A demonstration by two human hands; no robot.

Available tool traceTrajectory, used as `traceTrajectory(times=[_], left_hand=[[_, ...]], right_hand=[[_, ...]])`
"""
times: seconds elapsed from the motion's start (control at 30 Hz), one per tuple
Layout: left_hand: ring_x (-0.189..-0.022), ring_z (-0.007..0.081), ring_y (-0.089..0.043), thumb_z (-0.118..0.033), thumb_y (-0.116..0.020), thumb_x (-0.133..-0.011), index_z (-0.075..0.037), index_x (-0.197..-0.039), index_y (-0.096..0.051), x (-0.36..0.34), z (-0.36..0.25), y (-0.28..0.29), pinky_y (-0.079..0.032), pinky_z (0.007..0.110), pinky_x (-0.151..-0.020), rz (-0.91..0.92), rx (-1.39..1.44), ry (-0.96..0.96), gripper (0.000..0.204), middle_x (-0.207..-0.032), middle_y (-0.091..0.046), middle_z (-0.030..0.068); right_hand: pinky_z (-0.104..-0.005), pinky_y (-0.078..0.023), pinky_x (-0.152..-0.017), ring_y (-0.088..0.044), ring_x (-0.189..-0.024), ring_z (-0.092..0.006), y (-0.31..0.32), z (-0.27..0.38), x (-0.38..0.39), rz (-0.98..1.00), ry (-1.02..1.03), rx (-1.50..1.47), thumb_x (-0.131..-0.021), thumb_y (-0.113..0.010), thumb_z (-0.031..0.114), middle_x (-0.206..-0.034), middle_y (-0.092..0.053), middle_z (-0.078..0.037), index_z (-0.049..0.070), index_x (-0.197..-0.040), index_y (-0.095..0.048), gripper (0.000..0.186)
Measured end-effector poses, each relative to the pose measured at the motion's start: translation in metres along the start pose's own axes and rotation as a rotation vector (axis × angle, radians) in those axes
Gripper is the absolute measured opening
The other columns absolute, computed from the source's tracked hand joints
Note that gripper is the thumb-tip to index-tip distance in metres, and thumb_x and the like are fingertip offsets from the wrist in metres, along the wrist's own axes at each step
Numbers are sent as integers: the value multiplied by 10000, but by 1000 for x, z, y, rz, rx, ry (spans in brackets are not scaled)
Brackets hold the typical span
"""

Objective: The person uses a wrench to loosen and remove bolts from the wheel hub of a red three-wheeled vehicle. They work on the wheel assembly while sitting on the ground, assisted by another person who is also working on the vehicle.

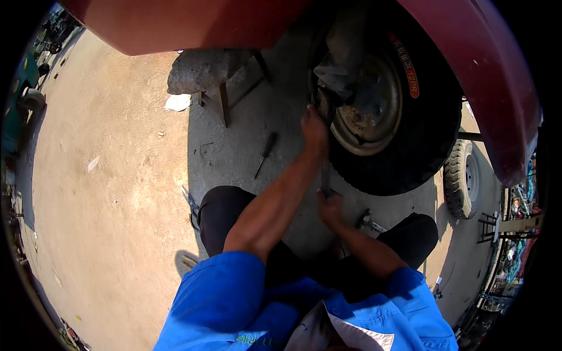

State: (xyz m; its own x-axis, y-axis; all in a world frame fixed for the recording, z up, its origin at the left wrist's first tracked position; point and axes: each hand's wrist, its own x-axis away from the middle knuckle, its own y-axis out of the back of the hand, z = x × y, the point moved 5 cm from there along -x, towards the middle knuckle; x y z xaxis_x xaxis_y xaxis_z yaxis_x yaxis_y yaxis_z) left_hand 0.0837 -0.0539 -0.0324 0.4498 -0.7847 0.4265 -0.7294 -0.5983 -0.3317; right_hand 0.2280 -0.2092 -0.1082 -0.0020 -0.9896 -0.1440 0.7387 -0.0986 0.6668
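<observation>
Beside the pale rim of a mounted wheel (374, 126), my left hand (315, 126) is closed at the upper part of a long metal tool. Lower down, my right hand (331, 207) grips the bottom end of this long metal tool (325, 175), which stands roughly upright between my knees and the wheel. Its exact kind is lost in shadow. Just above my left hand, a grey cloth-like bundle (336, 76) hangs in front of the hub; what is under it I cannot make out. The black tyre (430, 128) sits under a red fender (492, 76).
A screwdriver (267, 153) lies on the shaded ground left of my forearm. Pliers (190, 206) rest by my left knee, and a hammer (366, 219) near my right. A stool (223, 105) with a grey cover stands ahead. Another wheel (465, 178) is at the right.
</observation>
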Motion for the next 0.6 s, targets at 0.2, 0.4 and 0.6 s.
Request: traceTrajectory(times=[0.2,0.4,0.6], left_hand=[[-1087,360,-558,-424,-359,-1011,61,-1239,-551,-7,-2,2,-393,437,-945,51,-19,-76,570,-1189,-586,241],[-1091,382,-568,-416,-346,-1019,54,-1213,-579,-33,22,3,-396,449,-938,27,-53,-61,559,-1174,-614,245],[-1093,380,-572,-405,-322,-1032,59,-1223,-572,-27,15,5,-403,435,-943,184,4,-64,561,-1182,-614,243]], right_hand=[[-443,-414,-545,-570,-533,-341,-17,-7,-8,102,-36,-8,-917,-614,255,-574,-549,-189,-25,-688,-570,365],[-443,-410,-538,-543,-501,-286,-34,-12,-16,41,-39,-51,-907,-621,247,-563,-553,-176,-30,-656,-554,380],[-411,-408,-531,-517,-517,-186,-34,-19,-15,212,-178,-123,-911,-627,233,-578,-543,-106,-7,-694,-568,330]])
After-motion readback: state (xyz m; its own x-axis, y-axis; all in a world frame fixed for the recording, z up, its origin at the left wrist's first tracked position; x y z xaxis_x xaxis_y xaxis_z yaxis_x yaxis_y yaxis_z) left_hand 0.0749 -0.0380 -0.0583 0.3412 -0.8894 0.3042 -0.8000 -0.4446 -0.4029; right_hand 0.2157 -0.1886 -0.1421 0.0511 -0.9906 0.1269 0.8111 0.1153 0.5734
